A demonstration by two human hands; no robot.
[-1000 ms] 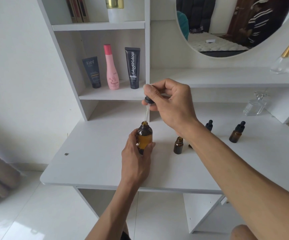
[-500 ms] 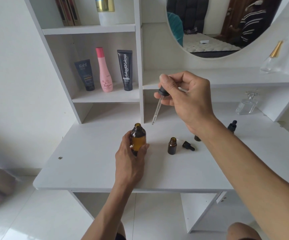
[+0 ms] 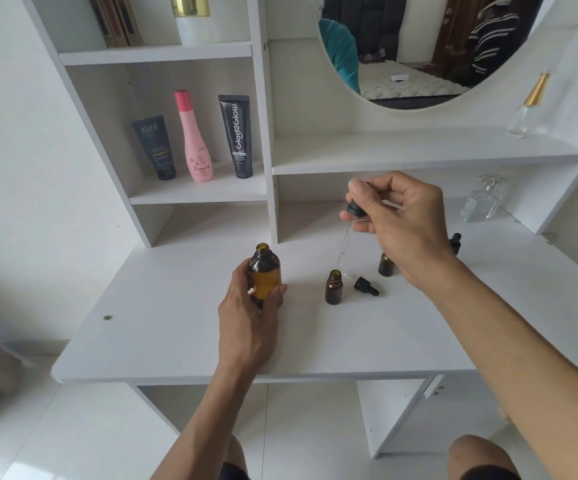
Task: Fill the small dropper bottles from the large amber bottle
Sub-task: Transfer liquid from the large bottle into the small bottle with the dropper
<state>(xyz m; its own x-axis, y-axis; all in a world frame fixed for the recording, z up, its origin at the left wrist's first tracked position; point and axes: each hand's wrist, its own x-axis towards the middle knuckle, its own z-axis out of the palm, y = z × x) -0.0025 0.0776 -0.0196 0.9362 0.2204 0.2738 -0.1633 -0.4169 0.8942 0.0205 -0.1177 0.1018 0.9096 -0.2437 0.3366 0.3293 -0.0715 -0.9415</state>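
Note:
The large amber bottle [image 3: 264, 271] stands uncapped on the white desk [image 3: 176, 327], and my left hand [image 3: 249, 317] grips its body from the near side. My right hand [image 3: 401, 220] pinches the black bulb of a glass dropper [image 3: 348, 233], whose tip hangs just above the mouth of an open small amber bottle [image 3: 334, 287]. A loose black dropper cap [image 3: 365, 285] lies right of that bottle. Behind my right wrist stand two more small bottles, one amber [image 3: 386, 265] and one with a black dropper top [image 3: 454, 241], both partly hidden.
A shelf at the back left holds a dark Kahf tube [image 3: 155, 147], a pink bottle [image 3: 194, 136] and a black Glad2Glow tube [image 3: 238, 135]. Clear glass perfume bottles stand at the right [image 3: 481, 202] and on the upper ledge [image 3: 528, 109]. A round mirror [image 3: 419, 46] hangs above.
My right hand lifted the dropper out of the large bottle and carried it right and down to the open small bottle. My left hand stayed on the large bottle.

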